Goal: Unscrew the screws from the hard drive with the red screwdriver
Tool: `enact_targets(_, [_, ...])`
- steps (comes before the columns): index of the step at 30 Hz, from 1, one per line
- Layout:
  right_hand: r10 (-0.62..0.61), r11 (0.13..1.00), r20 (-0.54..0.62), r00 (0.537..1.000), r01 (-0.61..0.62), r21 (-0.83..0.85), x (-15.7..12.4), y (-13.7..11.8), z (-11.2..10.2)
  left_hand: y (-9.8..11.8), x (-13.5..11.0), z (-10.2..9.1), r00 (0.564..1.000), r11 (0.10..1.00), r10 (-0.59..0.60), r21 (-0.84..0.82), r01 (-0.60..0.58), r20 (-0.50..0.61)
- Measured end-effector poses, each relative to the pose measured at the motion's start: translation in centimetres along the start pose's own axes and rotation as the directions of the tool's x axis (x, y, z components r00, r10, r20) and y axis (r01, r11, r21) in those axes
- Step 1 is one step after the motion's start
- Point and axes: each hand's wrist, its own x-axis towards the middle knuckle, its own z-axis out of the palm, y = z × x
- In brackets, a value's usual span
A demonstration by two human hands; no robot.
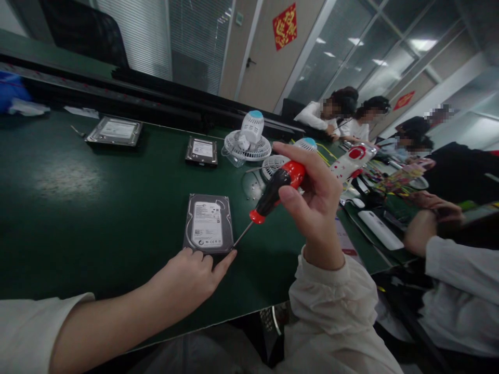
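A hard drive (207, 224) with a white label lies flat on the green table in front of me. My left hand (193, 278) is closed at its near edge, knuckles bent against the drive and one finger stretched to the near right corner. A red and black screwdriver (273, 195) is gripped by the handle in my right hand (314, 202). Its shaft slants down to the left, and the tip is at that same corner, close to my left fingertip. Whether the tip sits in a screw is too small to tell. Several small screws (253, 191) lie beyond the screwdriver.
Two more drives, one at the far left (115, 131) and a smaller one (201, 150), lie farther back. White fan parts (251, 137) stand behind my right hand. To the right are a white power strip (381, 229), cables and a co-worker's arm (424, 228). A low black partition runs behind.
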Motion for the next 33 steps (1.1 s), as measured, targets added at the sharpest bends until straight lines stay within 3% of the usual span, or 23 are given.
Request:
enact_targets(4, [-0.014,1.000,-0.082,0.997,0.013,-0.008,0.07,0.07,0.20,-0.05,0.08,-0.04,1.000,1.000,0.004,-0.004,-0.004,0.018])
enact_targets(10, [-0.031,0.996,0.009,0.999,0.030,0.085,0.11,-0.05,-0.03,0.03,0.07,-0.24,0.999,1.000,0.007,-0.017,-0.006,0.040])
enact_targets(16, [0.021,0.999,-0.059,0.998,-0.019,0.032,0.05,-0.19,0.22,-0.05,-0.01,-0.39,0.999,1.000,0.007,-0.010,-0.007,0.034])
enact_targets(21, [-0.030,0.995,-0.047,0.998,0.034,0.091,0.13,-0.31,0.20,-0.06,-0.06,-0.40,1.000,1.000,0.004,-0.019,-0.003,0.029])
enact_targets(25, [0.038,0.999,-0.118,0.992,-0.034,0.039,0.09,-0.52,0.29,-0.04,0.01,-0.41,1.000,1.000,0.005,-0.018,-0.005,0.023])
enact_targets(30, [0.013,0.992,-0.055,0.998,-0.006,0.122,0.11,-0.31,0.36,-0.02,0.01,-0.30,1.000,1.000,0.005,-0.003,-0.005,0.014])
enact_targets(33, [0.048,0.998,-0.080,0.996,-0.044,0.041,0.15,-0.47,0.49,-0.08,-0.04,-0.39,1.000,1.000,0.008,0.001,-0.008,0.024])
